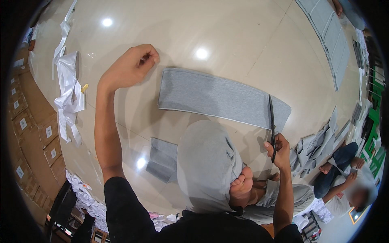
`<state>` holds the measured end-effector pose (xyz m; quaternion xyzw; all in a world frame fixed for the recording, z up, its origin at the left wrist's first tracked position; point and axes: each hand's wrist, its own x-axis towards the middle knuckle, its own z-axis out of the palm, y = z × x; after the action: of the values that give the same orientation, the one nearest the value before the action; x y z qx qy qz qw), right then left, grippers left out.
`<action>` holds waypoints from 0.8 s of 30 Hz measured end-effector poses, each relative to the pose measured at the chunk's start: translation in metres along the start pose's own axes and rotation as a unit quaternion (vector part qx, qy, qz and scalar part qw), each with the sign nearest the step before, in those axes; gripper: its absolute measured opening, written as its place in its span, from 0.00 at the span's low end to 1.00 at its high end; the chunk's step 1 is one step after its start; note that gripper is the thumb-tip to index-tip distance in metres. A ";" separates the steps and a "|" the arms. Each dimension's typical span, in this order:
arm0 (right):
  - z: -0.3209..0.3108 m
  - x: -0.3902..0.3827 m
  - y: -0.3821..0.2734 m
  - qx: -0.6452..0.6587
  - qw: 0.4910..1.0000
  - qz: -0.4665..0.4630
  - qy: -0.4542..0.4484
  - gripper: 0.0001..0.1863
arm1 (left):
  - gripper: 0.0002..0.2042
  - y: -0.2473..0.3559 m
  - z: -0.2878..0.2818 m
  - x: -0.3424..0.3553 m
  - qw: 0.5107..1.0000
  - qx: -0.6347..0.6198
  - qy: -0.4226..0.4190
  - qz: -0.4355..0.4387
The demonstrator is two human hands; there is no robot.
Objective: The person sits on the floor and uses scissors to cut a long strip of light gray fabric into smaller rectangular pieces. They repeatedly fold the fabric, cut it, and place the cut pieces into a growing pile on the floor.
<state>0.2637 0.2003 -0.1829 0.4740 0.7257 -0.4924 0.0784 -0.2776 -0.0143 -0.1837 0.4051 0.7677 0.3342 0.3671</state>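
Currently R hand point(281, 150) grips black scissors point(272, 115), blades crossing the grey fabric strip point(214, 96) nr its R end; strip lies flat on tiled floor point(194, 24). L hand point(130, 68) loosely closed, just off strip's L end. White satin ribbon point(69, 69) further L, nr cardboard boxes point(48, 131); smaller grey fabric pc point(163, 157) by grey-clad knee point(204, 166).

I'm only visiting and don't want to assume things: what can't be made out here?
All in the head view:
- Left hand's palm: hidden by its curled fingers.
- Scissors' handles: partly covered by the right hand.
- Small grey cloth's right end: hidden behind the knee.
- White ribbon's far end: cut off by the top edge.
- Carton labels: too small.
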 end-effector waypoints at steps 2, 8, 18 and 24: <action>0.001 -0.001 -0.001 0.002 1.000 -0.001 0.002 0.21 | 0.10 -0.001 -0.004 -0.007 0.997 -0.005 0.068 -0.023; 0.010 -0.007 -0.027 0.054 0.997 0.040 0.024 0.25 | 0.12 -0.034 -0.015 -0.047 0.905 0.303 0.255 -0.158; 0.001 -0.038 -0.055 -0.085 0.996 0.006 0.033 0.31 | 0.16 -0.017 0.063 -0.058 0.858 0.168 0.484 0.024; -0.035 -0.120 0.005 -0.212 0.973 -0.043 0.083 0.33 | 0.18 0.055 0.115 -0.058 0.927 0.302 0.172 0.138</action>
<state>0.3442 0.1548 -0.0991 0.4540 0.8373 -0.2895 0.0948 -0.1373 -0.0149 -0.1805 0.5352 0.8202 0.1983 0.0401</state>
